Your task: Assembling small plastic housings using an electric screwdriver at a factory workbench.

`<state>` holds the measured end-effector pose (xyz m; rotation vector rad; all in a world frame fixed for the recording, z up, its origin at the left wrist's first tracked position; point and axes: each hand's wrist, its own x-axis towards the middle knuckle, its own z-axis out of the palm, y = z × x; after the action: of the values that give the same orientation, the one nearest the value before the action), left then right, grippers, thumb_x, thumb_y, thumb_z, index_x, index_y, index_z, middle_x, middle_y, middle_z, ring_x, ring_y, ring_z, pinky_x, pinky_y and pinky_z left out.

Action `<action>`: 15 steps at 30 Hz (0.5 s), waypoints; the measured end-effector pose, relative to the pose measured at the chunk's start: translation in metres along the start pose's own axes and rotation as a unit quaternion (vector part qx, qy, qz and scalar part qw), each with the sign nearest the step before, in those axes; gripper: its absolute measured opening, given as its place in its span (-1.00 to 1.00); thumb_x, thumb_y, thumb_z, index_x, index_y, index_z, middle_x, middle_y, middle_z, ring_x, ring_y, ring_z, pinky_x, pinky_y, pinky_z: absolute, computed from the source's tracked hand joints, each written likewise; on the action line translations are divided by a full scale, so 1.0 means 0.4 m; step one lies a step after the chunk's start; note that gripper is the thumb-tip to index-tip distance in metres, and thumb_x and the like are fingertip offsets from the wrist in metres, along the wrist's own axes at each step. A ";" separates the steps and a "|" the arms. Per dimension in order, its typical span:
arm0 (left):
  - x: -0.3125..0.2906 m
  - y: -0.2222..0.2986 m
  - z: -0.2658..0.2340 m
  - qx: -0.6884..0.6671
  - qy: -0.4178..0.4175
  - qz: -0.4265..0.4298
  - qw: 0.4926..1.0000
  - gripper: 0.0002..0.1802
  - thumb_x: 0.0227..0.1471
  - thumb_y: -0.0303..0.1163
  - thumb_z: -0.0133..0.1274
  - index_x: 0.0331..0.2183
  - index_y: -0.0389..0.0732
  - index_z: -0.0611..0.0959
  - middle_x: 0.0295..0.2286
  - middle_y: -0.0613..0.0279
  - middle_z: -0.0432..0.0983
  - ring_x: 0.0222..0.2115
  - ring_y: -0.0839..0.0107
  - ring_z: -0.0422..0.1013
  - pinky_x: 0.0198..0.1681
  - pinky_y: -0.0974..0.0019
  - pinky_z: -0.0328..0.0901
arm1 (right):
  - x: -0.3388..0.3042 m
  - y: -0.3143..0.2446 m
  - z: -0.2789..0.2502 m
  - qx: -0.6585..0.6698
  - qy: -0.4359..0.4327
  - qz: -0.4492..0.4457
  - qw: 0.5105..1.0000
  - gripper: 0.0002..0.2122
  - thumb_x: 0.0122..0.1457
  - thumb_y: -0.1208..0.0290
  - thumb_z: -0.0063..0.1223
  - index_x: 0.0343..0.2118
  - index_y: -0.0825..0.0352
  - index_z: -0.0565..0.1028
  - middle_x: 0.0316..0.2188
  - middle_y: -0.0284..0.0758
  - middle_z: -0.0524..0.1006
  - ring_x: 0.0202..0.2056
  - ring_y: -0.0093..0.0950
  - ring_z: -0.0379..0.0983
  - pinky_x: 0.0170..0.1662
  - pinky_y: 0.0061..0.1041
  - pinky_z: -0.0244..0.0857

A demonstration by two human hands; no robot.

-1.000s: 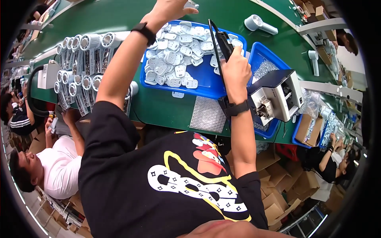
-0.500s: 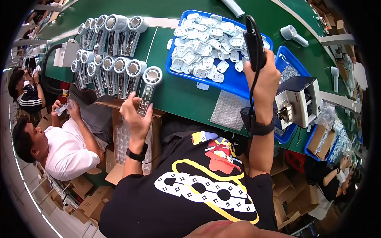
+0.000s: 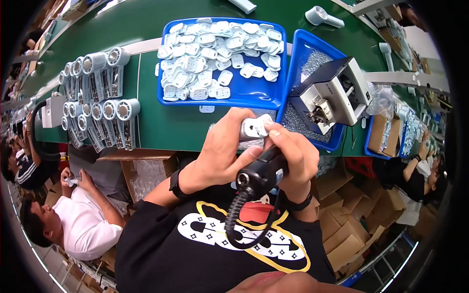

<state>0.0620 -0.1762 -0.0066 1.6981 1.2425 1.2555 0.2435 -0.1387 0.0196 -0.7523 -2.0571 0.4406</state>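
In front of my chest, my left hand is wrapped round a pale handheld fan, of which only a whitish end with a small dark mark shows; the rest is hidden by my hands. My right hand holds a black electric screwdriver against its palm, the corded end toward me. Its thumb and fingertips press on the fan's pale end, and whether a small cover is pinched there I cannot tell. Behind both hands, a blue tray carries many pale cover plates.
Two rows of handheld fans stand at the left on the green table. At the right, a screw feeder sits in a blue tray of loose screws. A person in white works at the left.
My left hand has lifted the fan from the front row and brought it to the middle. My right hand has come down from over the tray with the screwdriver, meeting the left.
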 end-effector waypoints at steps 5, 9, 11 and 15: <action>0.046 -0.026 0.099 0.012 -0.027 0.000 1.000 -0.63 0.15 -0.28 0.09 -0.10 -0.32 0.46 -0.39 -0.04 0.48 -0.47 -0.05 0.43 -0.38 0.15 0.32 | -0.078 -0.041 -0.039 -0.076 -0.036 0.100 0.991 -0.60 0.07 0.57 0.34 -0.06 0.38 0.40 -0.31 -0.08 0.64 -0.44 -0.47 0.58 -0.38 -0.50 0.48; 0.049 -0.062 0.136 -0.104 -0.056 -0.061 0.991 -0.74 0.18 -0.29 0.01 -0.24 -0.32 0.53 -0.48 0.01 0.48 -0.51 0.00 0.44 -0.42 0.12 0.31 | -0.105 -0.027 -0.040 0.072 0.047 0.237 0.968 -0.53 0.09 0.46 0.35 0.01 0.36 0.34 -0.31 -0.08 0.64 -0.50 -0.48 0.55 -0.44 -0.50 0.45; 0.051 -0.080 0.139 -0.129 -0.081 -0.035 0.988 -0.71 0.21 -0.26 -0.07 -0.33 -0.32 0.56 -0.54 0.05 0.47 -0.54 0.03 0.44 -0.45 0.14 0.31 | -0.101 -0.002 -0.049 0.280 0.117 0.338 0.891 -0.48 0.11 0.40 0.36 0.04 0.35 0.29 -0.35 -0.14 0.63 -0.54 -0.51 0.50 -0.49 -0.52 0.42; 0.043 -0.125 0.157 -0.171 -0.093 -0.018 0.981 -0.62 0.23 -0.23 -0.16 -0.43 -0.30 0.58 -0.60 0.08 0.45 -0.58 0.08 0.44 -0.48 0.17 0.30 | -0.013 0.065 -0.090 0.254 0.298 0.169 0.904 -0.58 0.19 0.30 0.26 -0.04 0.28 0.25 -0.54 -0.31 0.49 -0.62 -0.52 0.39 -0.53 -0.50 0.34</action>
<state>0.1086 -0.1432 -0.0656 1.4952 0.8852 1.1807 0.2847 -0.1215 0.0218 -0.7948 -1.1657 0.7930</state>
